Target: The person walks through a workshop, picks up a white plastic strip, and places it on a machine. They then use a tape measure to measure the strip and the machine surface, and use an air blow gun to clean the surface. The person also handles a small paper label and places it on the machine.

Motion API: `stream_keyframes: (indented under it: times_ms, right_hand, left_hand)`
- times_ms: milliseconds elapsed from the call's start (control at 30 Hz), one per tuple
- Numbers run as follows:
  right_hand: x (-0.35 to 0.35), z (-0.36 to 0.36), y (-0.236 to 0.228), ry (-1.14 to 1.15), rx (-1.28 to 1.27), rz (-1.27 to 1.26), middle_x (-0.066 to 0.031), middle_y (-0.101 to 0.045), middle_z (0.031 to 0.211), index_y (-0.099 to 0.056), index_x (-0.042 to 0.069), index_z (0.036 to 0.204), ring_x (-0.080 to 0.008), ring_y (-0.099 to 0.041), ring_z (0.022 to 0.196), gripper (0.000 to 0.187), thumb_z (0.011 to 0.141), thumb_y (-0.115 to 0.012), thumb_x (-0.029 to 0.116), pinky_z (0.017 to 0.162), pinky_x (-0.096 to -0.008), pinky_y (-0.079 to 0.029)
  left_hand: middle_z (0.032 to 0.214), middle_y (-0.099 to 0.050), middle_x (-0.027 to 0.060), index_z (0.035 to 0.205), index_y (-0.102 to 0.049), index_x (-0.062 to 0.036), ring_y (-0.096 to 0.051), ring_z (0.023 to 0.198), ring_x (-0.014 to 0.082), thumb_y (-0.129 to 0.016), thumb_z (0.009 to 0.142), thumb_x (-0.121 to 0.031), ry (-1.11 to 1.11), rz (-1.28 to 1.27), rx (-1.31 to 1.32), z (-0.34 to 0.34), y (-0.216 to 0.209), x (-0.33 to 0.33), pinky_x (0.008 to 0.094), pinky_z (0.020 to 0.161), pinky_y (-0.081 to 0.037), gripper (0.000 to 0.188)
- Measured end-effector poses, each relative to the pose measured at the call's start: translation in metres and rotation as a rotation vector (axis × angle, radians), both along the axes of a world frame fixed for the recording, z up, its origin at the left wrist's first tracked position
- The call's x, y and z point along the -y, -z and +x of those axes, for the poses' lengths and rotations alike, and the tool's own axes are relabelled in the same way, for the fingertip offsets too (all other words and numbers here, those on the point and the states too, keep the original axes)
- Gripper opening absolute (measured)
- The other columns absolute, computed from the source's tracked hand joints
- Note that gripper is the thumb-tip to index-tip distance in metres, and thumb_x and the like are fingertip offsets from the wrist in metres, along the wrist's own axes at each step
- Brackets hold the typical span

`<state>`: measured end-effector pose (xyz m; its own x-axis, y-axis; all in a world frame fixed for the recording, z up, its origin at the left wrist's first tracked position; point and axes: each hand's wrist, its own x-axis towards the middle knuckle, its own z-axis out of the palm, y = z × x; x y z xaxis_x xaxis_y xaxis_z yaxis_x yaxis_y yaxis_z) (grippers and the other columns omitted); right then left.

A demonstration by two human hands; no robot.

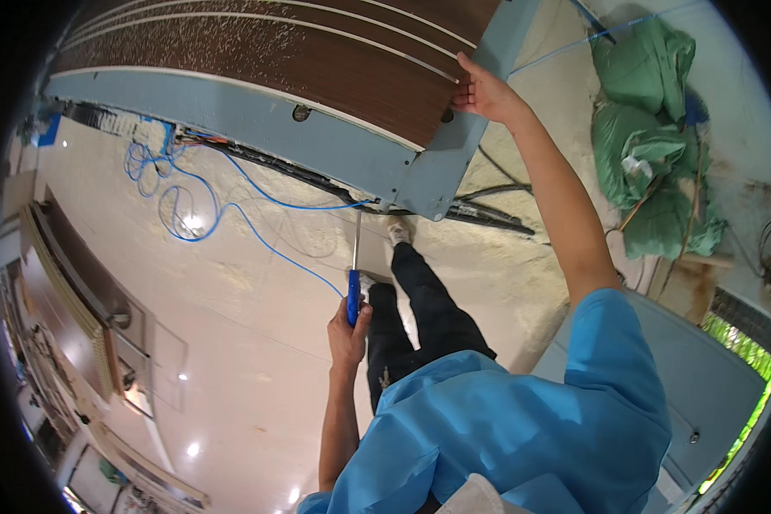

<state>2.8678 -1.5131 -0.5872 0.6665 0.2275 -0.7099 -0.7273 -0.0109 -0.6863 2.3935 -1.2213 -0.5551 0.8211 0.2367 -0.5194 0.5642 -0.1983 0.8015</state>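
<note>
Beside the grey-blue metal machine frame (pixel 231 111), the left hand (pixel 348 340) has its fingers wrapped round a blue-handled, metal-shafted tool (pixel 353 289) pointing forward at it, the right hand (pixel 491 96) loosely spread at the brown striped panel (pixel 343 77).

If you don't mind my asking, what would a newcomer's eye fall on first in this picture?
Probably the speckled brown surface with pale stripes across the top, with the right hand at its right end. Lower, near the middle, the left hand holds a blue-handled tool. Green sacks are piled at the upper right.
</note>
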Motion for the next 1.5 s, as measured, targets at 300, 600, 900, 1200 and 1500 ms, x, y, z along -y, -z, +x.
stream_keyframes:
  times_ms: [300,600,900,1200,1500]
  right_hand:
    - [0.017,-0.069,0.020,0.183,0.276,-0.075,-0.0081,-0.068,0.085,-0.065,0.002,0.098,-0.0176,-0.068,0.072,0.057,0.093,-0.074,0.058,0.069,-0.0362,-0.062]
    - [-0.023,-0.026,-0.013,0.047,0.437,-0.381,-0.0053,-0.061,0.064,-0.062,0.003,0.083,-0.0142,-0.059,0.050,0.045,0.090,-0.082,0.043,0.041,-0.0284,-0.047]
    - [-0.014,-0.031,-0.026,0.027,0.415,-0.314,-0.0061,-0.064,0.068,-0.062,0.002,0.088,-0.0123,-0.061,0.055,0.044,0.090,-0.083,0.041,0.045,-0.0288,-0.046]
    - [-0.038,-0.029,-0.035,-0.085,1.172,-0.957,-0.0123,-0.067,0.106,-0.064,0.007,0.115,-0.0310,-0.071,0.101,0.026,0.100,-0.069,0.028,0.084,-0.0438,-0.059]
    - [-0.064,0.029,-0.057,-0.926,1.166,-0.823,-0.0079,-0.063,0.114,-0.062,0.023,0.133,-0.0300,-0.067,0.109,0.030,0.104,-0.063,0.023,0.088,-0.0473,-0.057]
  left_hand:
    - [0.083,-0.069,0.0105,0.116,-0.066,0.0019,-0.065,0.072,0.0211,-0.069,0.102,-0.039,0.189,0.085,-0.111,-0.007,-0.025,0.013,0.0357,0.070,-0.053,0.043]
    - [0.082,-0.068,0.0109,0.116,-0.067,0.0009,-0.065,0.070,0.0228,-0.069,0.102,-0.036,0.218,0.154,-0.068,0.001,-0.048,0.037,0.0364,0.069,-0.052,0.040]
    - [0.082,-0.069,0.0130,0.116,-0.068,0.0009,-0.066,0.071,0.0249,-0.069,0.101,-0.036,0.173,0.187,-0.143,-0.003,-0.065,0.053,0.0370,0.072,-0.053,0.040]
    - [0.081,-0.068,0.0126,0.115,-0.068,0.0005,-0.066,0.070,0.0243,-0.067,0.102,-0.040,0.192,0.173,-0.119,0.004,-0.070,0.066,0.0372,0.070,-0.053,0.042]
    - [0.086,-0.071,0.0150,0.117,-0.067,0.0002,-0.071,0.078,0.0311,-0.067,0.101,-0.045,0.185,0.203,-0.126,0.014,-0.077,0.063,0.0401,0.073,-0.054,0.048]
